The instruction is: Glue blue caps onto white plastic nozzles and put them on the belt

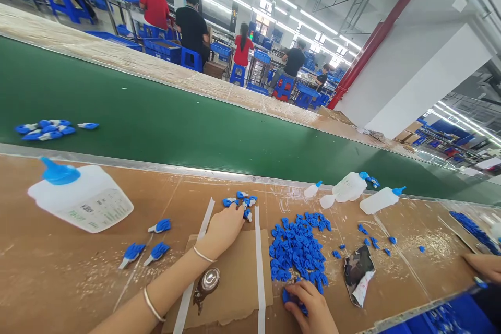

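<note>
My left hand reaches to a small cluster of blue-and-white pieces at the far end of the taped cardboard sheet. Its fingers are curled down, and the fingertips are at one blue-and-white piece. At the near edge of a heap of small blue pieces, my right hand has thumb and fingers closed around a blue piece, partly hidden by the fingers. A round shiny blob with a brown smear lies on the cardboard below my left forearm.
Left are a large white bottle with blue nozzle and several blue-and-white pieces. Smaller bottles lie at the far right, near a dark torn scrap. A green belt runs behind. Another person's hand is at right.
</note>
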{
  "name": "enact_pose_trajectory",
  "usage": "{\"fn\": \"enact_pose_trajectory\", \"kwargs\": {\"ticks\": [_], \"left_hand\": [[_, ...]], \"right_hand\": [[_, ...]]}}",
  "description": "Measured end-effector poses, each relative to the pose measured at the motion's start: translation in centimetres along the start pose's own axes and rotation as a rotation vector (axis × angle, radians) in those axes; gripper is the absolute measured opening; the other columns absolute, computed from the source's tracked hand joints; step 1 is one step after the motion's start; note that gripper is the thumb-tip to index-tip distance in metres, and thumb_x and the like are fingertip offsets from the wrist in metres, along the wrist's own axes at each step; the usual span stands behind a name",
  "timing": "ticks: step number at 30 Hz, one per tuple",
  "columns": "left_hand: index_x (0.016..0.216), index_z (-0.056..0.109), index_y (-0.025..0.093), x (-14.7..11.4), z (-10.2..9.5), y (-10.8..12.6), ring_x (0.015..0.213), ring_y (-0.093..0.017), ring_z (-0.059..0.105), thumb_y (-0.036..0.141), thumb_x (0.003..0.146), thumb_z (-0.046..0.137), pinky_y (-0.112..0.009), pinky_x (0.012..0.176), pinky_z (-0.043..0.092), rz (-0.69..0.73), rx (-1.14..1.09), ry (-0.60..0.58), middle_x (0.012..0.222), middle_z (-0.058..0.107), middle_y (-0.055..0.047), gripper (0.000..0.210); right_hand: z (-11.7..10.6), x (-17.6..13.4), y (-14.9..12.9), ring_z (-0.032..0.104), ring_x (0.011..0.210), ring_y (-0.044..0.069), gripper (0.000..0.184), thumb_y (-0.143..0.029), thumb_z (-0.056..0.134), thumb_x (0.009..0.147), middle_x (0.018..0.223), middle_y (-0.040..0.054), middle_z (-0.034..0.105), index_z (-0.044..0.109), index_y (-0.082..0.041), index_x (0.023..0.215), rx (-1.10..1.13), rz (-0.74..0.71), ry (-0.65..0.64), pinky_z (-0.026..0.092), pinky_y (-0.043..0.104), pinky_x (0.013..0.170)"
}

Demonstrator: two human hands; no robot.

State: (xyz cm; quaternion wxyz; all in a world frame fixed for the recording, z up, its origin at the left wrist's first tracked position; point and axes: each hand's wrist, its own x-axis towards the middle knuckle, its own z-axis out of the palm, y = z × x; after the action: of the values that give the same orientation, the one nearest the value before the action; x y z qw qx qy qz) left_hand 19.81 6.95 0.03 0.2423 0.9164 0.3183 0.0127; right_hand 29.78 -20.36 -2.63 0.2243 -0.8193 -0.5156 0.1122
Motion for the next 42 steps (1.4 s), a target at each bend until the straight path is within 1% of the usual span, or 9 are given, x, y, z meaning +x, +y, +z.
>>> {"fn": "enact_pose_trajectory", "kwargs": {"ticks": [4,9,14,19,23,27,30,37,42], "left_hand": [[0.097,0.064,0.014,-0.7,-0.1,-1.1,0.09,-0.026,0.067,0.004,0.08,0.048,-0.039,0.078,0.053,0.064,-0.139,0.017,0.104,0.064,-0.014,0.026],[0.103,0.063,0.019,-4.2,-1.8,-4.2,0.083,-0.019,0.066,0.027,0.084,0.044,-0.03,0.075,0.055,0.058,-0.448,0.131,0.1,0.066,-0.008,0.028],[0.091,0.069,0.021,-10.5,-3.0,-8.5,0.069,-0.021,0.062,0.054,0.061,0.072,-0.026,0.052,0.051,-0.233,-1.192,0.066,0.074,0.068,-0.003,0.045],[0.088,0.073,0.023,-14.7,-1.0,-10.1,0.051,-0.015,0.055,0.057,0.052,0.08,-0.023,0.043,0.044,-0.466,-1.428,0.065,0.058,0.062,0.001,0.05],[0.089,0.075,0.019,-15.5,0.6,-9.5,0.052,-0.014,0.054,0.063,0.046,0.082,-0.023,0.047,0.044,-0.453,-1.605,-0.015,0.055,0.063,0.0,0.062],[0.095,0.076,0.022,-15.9,1.1,-9.4,0.061,-0.015,0.059,0.058,0.052,0.083,-0.024,0.052,0.046,-0.42,-1.821,-0.081,0.078,0.069,-0.005,0.056],[0.092,0.076,0.022,-16.2,0.9,-9.6,0.061,-0.015,0.06,0.055,0.052,0.084,-0.025,0.052,0.047,-0.398,-1.87,-0.094,0.082,0.07,-0.007,0.053],[0.088,0.077,0.021,-15.4,0.8,-9.0,0.06,-0.016,0.065,0.056,0.049,0.085,-0.025,0.052,0.05,-0.359,-1.94,-0.103,0.079,0.072,-0.006,0.053],[0.091,0.076,0.021,-15.0,2.1,-7.1,0.074,-0.023,0.07,0.058,0.049,0.084,-0.029,0.063,0.057,-0.356,-1.909,-0.163,0.088,0.075,-0.006,0.056]], "right_hand": [[0.5,-0.4,0.3,0.068,0.071,0.017,0.017,-0.028,0.055,0.089,0.079,0.0034,0.071,0.072,-0.024,0.091,-0.05,-0.013,0.009,0.056,0.025,0.067],[1.8,-1.0,1.2,0.068,0.076,0.016,0.017,-0.03,0.054,0.091,0.083,0.0034,0.072,0.069,-0.025,0.096,-0.148,-0.147,0.15,0.056,0.025,0.069],[1.6,-0.5,0.4,0.067,0.067,0.016,0.018,-0.036,0.055,0.091,0.075,0.0019,0.072,0.069,-0.025,0.087,-0.145,-0.19,0.29,0.055,0.024,0.064],[1.3,2.7,-4.8,0.066,0.07,0.016,0.01,-0.03,0.059,0.088,0.077,0.0012,0.071,0.067,-0.025,0.09,-0.081,-0.311,0.165,0.054,0.024,0.065],[2.9,6.4,-10.3,0.063,0.071,0.016,0.012,-0.027,0.055,0.089,0.076,0.0016,0.069,0.066,-0.023,0.087,-0.071,-0.284,0.086,0.049,0.027,0.065],[3.8,8.7,-13.1,0.062,0.069,0.017,0.008,-0.02,0.062,0.084,0.075,0.0001,0.07,0.069,-0.024,0.084,-0.142,-0.277,0.003,0.046,0.027,0.065],[3.7,9.2,-13.5,0.062,0.067,0.018,0.008,-0.018,0.067,0.079,0.074,-0.0006,0.07,0.07,-0.025,0.083,-0.185,-0.262,-0.029,0.045,0.028,0.063],[3.6,8.8,-12.5,0.063,0.063,0.017,0.015,-0.031,0.058,0.087,0.07,0.0004,0.069,0.07,-0.024,0.082,-0.053,-0.243,-0.024,0.046,0.027,0.063],[4.2,7.2,-11.5,0.066,0.065,0.017,0.017,-0.039,0.068,0.08,0.071,0.0029,0.072,0.074,-0.024,0.085,0.417,-0.068,0.002,0.052,0.024,0.062]]}}
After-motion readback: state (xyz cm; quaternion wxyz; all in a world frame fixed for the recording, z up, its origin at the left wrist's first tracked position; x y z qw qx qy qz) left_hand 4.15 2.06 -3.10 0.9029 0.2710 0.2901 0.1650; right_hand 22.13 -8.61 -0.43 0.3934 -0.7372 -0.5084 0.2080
